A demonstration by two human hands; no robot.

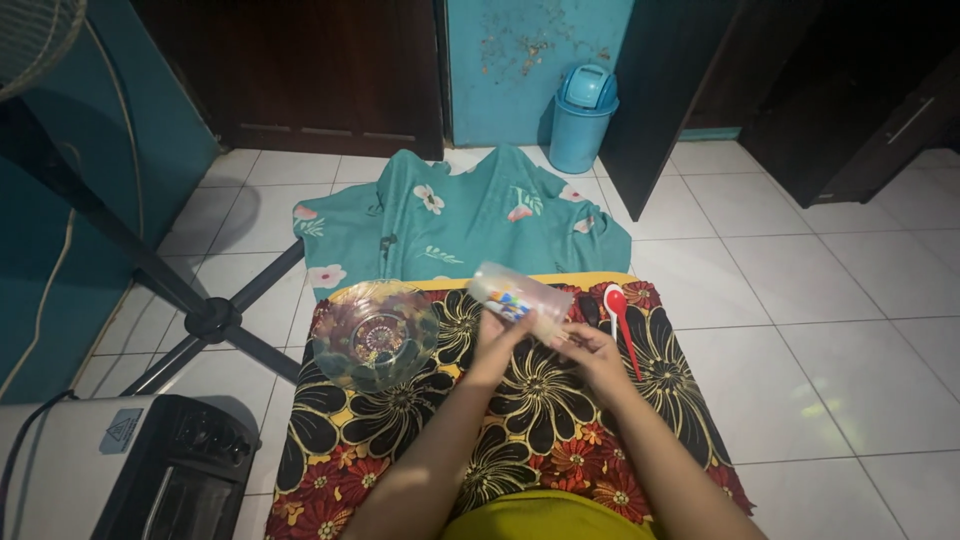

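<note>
My left hand (492, 338) and my right hand (590, 352) both grip a clear plastic bag (520, 297) with a coloured label, held tilted just above a dark cloth with big flowers (520, 420). The left hand holds the bag's lower left part, the right hand pinches its right end. A clear glass bowl (375, 333) stands on the cloth to the left of my hands. To the right of my right hand lie a red spoon (620, 320) and a white spoon (610, 300), side by side.
A teal flowered cloth (460, 225) is spread on the white tiled floor beyond. A fan stand (205, 320) spreads its legs at the left. A small oven (130, 470) sits at the lower left. A blue bin (583, 115) stands by the far wall, next to an open dark door (665, 100).
</note>
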